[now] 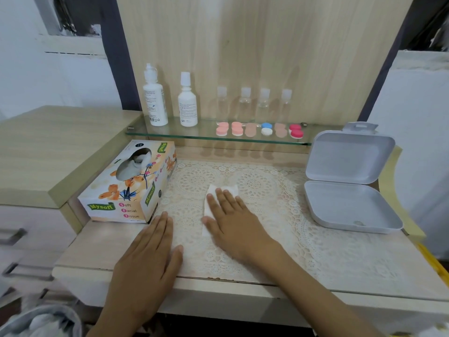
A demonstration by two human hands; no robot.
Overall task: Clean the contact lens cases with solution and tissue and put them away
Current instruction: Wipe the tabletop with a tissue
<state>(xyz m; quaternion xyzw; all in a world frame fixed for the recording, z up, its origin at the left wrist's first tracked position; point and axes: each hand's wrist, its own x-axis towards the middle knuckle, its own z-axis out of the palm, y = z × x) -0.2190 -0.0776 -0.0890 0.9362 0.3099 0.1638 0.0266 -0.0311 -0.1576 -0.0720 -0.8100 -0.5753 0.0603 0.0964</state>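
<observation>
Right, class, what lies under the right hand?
A white tissue, flat on the lace mat, pressed by the open right hand. Its middle is hidden beneath the palm.

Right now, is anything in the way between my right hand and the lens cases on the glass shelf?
Nothing visible. The right hand lies flat on the tissue, and only bare lace mat lies between it and the lens cases at the front edge of the glass shelf.

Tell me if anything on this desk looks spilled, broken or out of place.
Nothing is spilled or toppled. The tissue box sits at an angle to the desk's front edge, which shows small chipped spots near the middle. The lens cases and bottles stand in a neat row on the glass shelf.
</observation>
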